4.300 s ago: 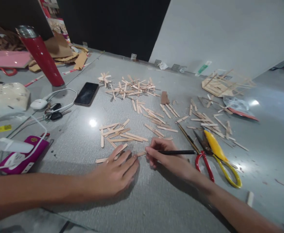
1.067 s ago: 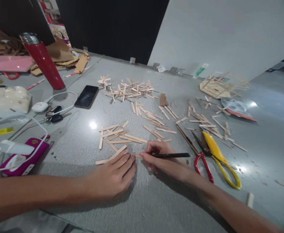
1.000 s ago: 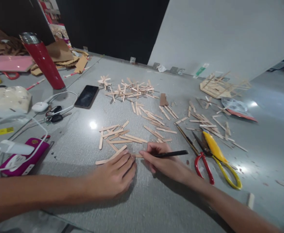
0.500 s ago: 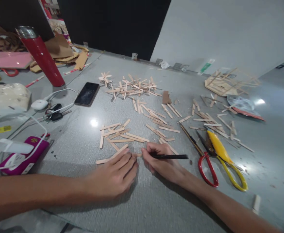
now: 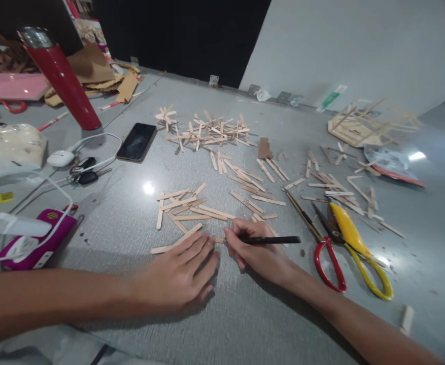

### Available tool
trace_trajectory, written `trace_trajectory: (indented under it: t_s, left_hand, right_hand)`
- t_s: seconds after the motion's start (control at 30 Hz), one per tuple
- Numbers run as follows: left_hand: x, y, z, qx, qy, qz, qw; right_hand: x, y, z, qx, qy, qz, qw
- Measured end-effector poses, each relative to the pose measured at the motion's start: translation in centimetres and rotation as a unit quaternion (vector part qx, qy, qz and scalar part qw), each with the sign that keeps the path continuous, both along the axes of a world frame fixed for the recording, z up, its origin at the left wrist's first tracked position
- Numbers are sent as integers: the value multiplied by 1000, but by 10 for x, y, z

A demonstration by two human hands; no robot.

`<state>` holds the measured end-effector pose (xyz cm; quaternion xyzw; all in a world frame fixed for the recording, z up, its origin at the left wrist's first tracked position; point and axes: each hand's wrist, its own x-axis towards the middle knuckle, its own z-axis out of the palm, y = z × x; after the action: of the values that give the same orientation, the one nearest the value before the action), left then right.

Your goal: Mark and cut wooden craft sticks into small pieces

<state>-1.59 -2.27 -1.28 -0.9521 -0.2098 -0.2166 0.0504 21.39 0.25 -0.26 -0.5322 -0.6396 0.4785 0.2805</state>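
Note:
My left hand (image 5: 182, 274) lies palm down with its fingers stretched out, over part of a short wooden craft stick (image 5: 219, 240) flat on the table. A closed pinch of my right hand (image 5: 258, 251) holds a black pen (image 5: 279, 240), its barrel pointing right; the tip is hidden by the fingers, close to that stick. Another craft stick (image 5: 161, 250) rests by the left fingertips. Just beyond the hands is a loose group of craft sticks (image 5: 182, 203), with more sticks (image 5: 245, 176) behind.
Red-handled scissors (image 5: 331, 263) and yellow-handled scissors (image 5: 374, 276) lie right of my right hand, beside a yellow tool (image 5: 346, 230). A phone (image 5: 137, 142), keys (image 5: 87, 176), a purple device (image 5: 39, 241) and a red bottle (image 5: 64, 83) occupy the left. A stick frame (image 5: 359, 124) stands back right.
The view has shifted slightly. The fingers of my left hand have spread a little, with the fingertips lower. My right hand still holds the pen beside the stick.

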Motion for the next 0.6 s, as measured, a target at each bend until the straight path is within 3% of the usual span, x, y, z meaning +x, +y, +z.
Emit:
trace_trajectory:
  t_s: [0.6]
  left_hand:
    - [2, -1, -4, 29, -19, 9, 999]
  right_hand:
    - [2, 0, -5, 4, 2, -3, 1000]
